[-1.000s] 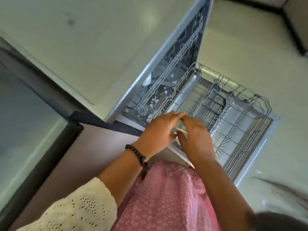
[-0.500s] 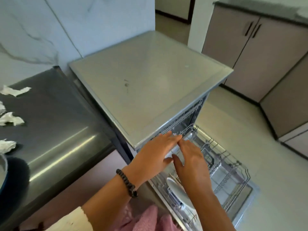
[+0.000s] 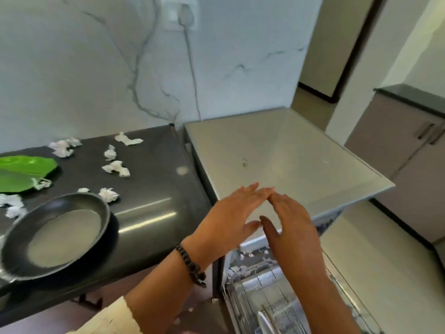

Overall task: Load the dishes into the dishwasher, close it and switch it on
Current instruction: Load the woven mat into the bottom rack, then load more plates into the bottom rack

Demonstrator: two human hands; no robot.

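The grey dishwasher (image 3: 284,155) stands right of the counter, its wire rack (image 3: 272,292) pulled out at the bottom with a white plate (image 3: 265,321) standing in it. My left hand (image 3: 231,218) and my right hand (image 3: 291,227) hover side by side over the dishwasher's front edge, fingers stretched out flat, fingertips touching, holding nothing. A dark frying pan (image 3: 57,235) rests on the dark counter (image 3: 149,189) at the left, apart from both hands.
Several crumpled white paper scraps (image 3: 115,167) and a green leaf-shaped plate (image 3: 21,172) lie on the counter. A wall socket with a cable (image 3: 185,15) hangs above the dishwasher. Beige cabinets (image 3: 409,153) line the right, with pale floor (image 3: 385,273) between.
My head has lifted from the rack to the counter and wall. Both hands rose out of the rack together and now hover empty above the dishwasher's front edge.
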